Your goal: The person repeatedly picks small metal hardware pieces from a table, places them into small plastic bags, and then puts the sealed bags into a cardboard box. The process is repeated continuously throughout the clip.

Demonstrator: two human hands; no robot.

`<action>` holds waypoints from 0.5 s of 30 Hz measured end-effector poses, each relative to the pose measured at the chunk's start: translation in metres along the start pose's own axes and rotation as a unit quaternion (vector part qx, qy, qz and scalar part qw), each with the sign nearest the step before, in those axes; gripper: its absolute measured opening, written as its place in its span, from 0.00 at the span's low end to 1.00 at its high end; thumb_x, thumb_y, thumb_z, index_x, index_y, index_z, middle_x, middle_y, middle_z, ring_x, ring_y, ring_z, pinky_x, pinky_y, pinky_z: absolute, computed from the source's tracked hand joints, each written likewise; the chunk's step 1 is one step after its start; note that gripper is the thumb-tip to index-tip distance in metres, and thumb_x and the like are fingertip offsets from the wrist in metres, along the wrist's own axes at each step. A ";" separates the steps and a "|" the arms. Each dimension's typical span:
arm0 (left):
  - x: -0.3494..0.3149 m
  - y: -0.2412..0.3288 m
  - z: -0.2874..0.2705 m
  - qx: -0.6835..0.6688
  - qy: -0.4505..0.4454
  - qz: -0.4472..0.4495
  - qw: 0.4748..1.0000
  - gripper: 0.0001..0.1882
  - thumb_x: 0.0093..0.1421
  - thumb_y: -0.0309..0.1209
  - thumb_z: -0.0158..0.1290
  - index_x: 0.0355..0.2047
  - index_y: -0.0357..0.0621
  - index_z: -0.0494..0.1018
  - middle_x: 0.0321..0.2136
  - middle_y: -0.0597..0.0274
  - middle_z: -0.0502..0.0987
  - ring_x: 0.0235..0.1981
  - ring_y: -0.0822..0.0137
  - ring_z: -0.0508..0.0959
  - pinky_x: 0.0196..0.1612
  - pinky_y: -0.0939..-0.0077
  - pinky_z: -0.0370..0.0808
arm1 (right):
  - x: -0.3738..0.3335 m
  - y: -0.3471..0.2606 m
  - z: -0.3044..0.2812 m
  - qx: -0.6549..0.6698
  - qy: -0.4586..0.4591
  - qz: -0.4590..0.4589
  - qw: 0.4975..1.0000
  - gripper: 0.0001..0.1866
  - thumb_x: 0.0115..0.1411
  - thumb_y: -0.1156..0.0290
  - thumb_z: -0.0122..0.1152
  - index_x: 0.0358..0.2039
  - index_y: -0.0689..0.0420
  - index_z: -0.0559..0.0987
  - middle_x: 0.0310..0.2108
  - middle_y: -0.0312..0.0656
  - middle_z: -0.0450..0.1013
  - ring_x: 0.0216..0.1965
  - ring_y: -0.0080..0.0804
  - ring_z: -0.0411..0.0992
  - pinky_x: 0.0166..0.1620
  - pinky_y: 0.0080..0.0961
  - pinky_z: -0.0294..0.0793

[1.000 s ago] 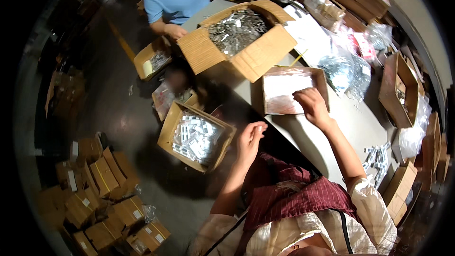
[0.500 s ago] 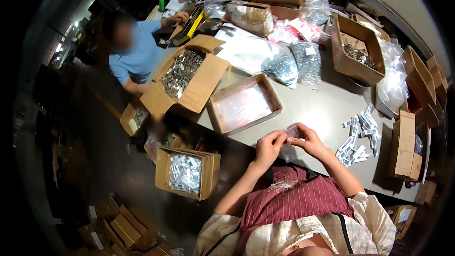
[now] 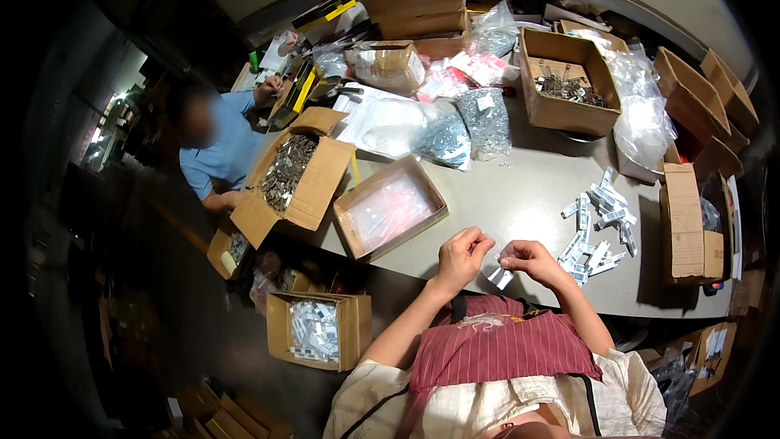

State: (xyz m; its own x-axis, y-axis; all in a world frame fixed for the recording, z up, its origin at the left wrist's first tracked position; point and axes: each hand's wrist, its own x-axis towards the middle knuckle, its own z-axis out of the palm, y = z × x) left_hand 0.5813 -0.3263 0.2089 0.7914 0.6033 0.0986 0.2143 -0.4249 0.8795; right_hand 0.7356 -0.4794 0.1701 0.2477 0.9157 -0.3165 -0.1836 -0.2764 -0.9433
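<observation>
Both hands, left hand (image 3: 461, 257) and right hand (image 3: 530, 261), are now pinching a small clear packet (image 3: 498, 276) at the counter's (image 3: 520, 195) near edge, no longer reaching into the shallow box (image 3: 390, 207).

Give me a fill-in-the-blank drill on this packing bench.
1. Both hands pinch one small ____ between them.
2. The pile of packets lies to the person's ____.
3. The shallow box with clear bags lies on the ____.
Missing: packet; right; table

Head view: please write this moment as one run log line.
left hand: pinching | right hand: holds small clear packet | packet pile: right, on grey table
</observation>
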 end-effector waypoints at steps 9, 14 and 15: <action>0.022 0.008 0.017 -0.164 -0.082 0.063 0.981 0.10 0.62 0.34 0.60 0.37 0.39 0.80 0.33 0.58 0.80 0.34 0.67 0.78 0.36 0.70 0.74 | -0.024 0.024 -0.011 0.152 0.106 -0.030 0.982 0.08 0.65 0.68 0.65 0.38 0.61 0.79 0.32 0.35 0.76 0.34 0.22 0.73 0.40 0.22 0.73; 0.030 -0.006 0.022 0.042 -0.026 0.207 0.977 0.13 0.56 0.33 0.66 0.24 0.39 0.74 0.24 0.59 0.76 0.24 0.63 0.76 0.28 0.68 0.71 | -0.016 0.037 -0.021 -0.034 0.200 -0.137 0.969 0.16 0.58 0.72 0.66 0.47 0.61 0.78 0.38 0.40 0.78 0.41 0.30 0.76 0.48 0.27 0.74; 0.032 -0.011 0.023 0.093 -0.001 0.240 0.966 0.16 0.56 0.33 0.67 0.21 0.39 0.72 0.21 0.60 0.75 0.22 0.63 0.75 0.26 0.68 0.70 | -0.016 0.021 -0.017 -0.135 0.240 -0.201 0.940 0.18 0.56 0.73 0.66 0.48 0.60 0.78 0.39 0.42 0.78 0.43 0.34 0.76 0.50 0.30 0.74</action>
State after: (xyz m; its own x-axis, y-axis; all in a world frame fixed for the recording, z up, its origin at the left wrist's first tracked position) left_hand 0.6170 -0.3179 0.1923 0.8267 0.3053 0.4727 -0.0790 -0.7688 0.6346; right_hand 0.7441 -0.5045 0.1535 0.6577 0.7432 0.1229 0.2485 -0.0601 -0.9668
